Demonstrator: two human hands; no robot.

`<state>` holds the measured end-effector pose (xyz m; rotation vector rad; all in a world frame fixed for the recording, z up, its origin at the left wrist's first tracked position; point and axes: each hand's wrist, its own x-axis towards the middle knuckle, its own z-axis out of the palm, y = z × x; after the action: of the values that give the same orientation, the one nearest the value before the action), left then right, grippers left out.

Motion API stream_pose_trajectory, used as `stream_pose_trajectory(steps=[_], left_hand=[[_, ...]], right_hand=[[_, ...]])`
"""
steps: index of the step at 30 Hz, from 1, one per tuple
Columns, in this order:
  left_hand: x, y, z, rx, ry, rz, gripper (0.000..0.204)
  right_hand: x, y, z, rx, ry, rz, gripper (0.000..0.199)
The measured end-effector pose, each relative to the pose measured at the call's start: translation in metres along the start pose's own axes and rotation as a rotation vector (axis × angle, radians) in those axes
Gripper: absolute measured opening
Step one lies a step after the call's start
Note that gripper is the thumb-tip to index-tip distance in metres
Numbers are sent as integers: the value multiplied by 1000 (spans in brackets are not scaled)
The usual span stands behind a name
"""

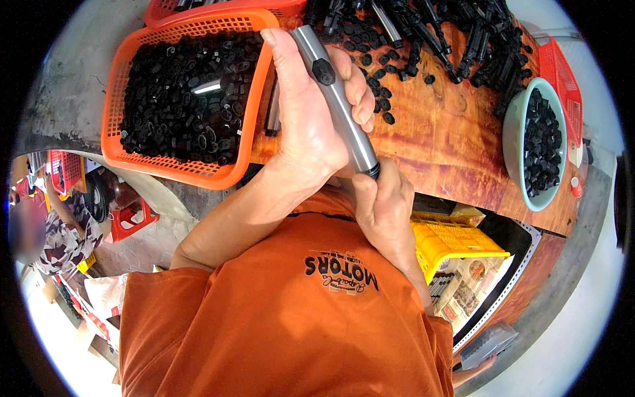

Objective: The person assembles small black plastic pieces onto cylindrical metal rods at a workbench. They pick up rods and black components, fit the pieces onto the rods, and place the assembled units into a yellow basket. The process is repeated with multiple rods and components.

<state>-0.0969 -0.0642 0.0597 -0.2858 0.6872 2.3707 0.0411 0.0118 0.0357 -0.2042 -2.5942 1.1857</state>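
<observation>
A silver metal tube (348,119) with a black oval button (323,71) slants between my hands, its upper end pointing away from me. My left hand (304,122) holds it along its upper part, thumb raised on the left and fingers curled around the right side. Lower down, my right hand (387,202) closes on the tube's black near end (370,171), with the thumb against it. Just left of my left hand is an orange plastic basket (112,126) full of small black plastic parts (192,99). Part of another silver tube (272,112) shows behind my left wrist.
On the wooden table (443,142) lie loose black caps (387,118) and a heap of long black pieces (476,46). A pale green bowl (513,139) of black parts and a red basket (562,86) stand at right. Below is a yellow crate (456,241). Another person (63,238) is at far left.
</observation>
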Motion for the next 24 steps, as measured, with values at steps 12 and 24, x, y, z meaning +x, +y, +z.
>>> stream_pose_trajectory(steps=[12, 24], left_hand=[[4, -2, -4, 74, -11, 21, 34], [2, -13, 22, -91, 143, -36, 21]], right_hand=[[7, -22, -23, 706, -164, 513, 55], [-2, -10, -21, -82, 106, 74, 25]])
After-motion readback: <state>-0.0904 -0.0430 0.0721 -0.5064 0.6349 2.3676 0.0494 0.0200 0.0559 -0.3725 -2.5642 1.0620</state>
